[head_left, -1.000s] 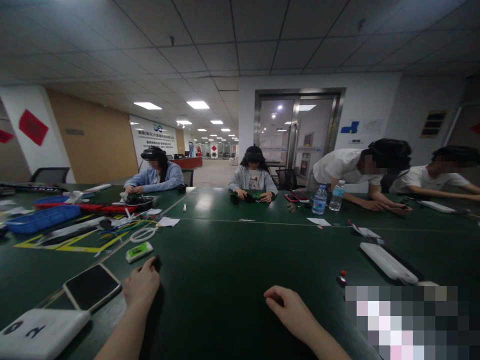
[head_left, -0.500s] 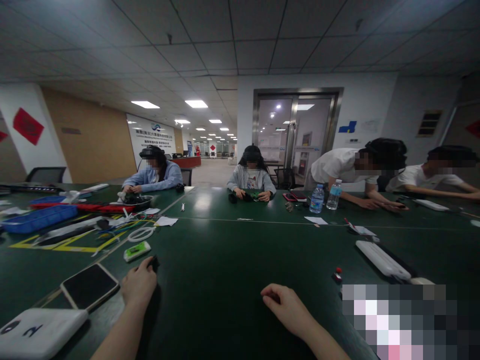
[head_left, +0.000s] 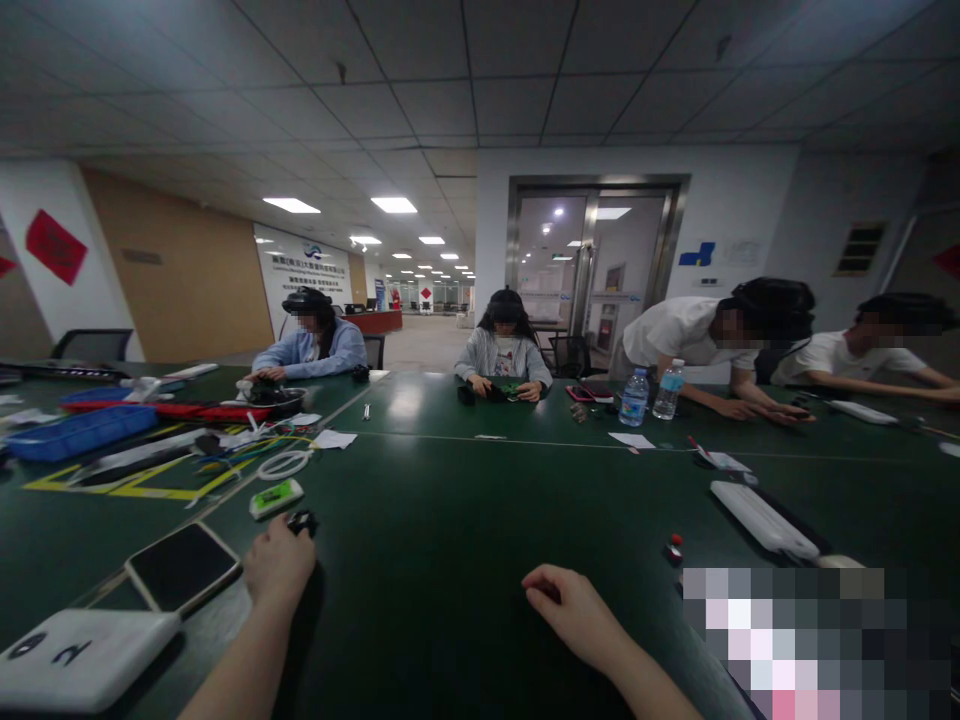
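My left hand [head_left: 279, 562] is closed around a small black object [head_left: 302, 522], whose top end sticks out past the fingertips; its kind is too small to make out. The hand is over the dark green table [head_left: 420, 540], right of a phone [head_left: 184, 566] lying flat with its dark screen up. Just beyond the fingers lies a small white and green device [head_left: 276, 498]. My right hand [head_left: 574, 612] rests on the table, fingers loosely curled in, and nothing shows in them. Its palm is hidden from view.
A white box-shaped device [head_left: 90, 655] sits at the near left. Blue trays [head_left: 82, 432], cables [head_left: 283, 464] and tools crowd the far left. To the right are a small red-topped object [head_left: 675, 546], a white long device [head_left: 763, 518] and two bottles [head_left: 634, 398]. Several people work across the table.
The black object in my left hand has turned slightly, and more of its top shows now. My right hand stays in place. The view has shifted a little.
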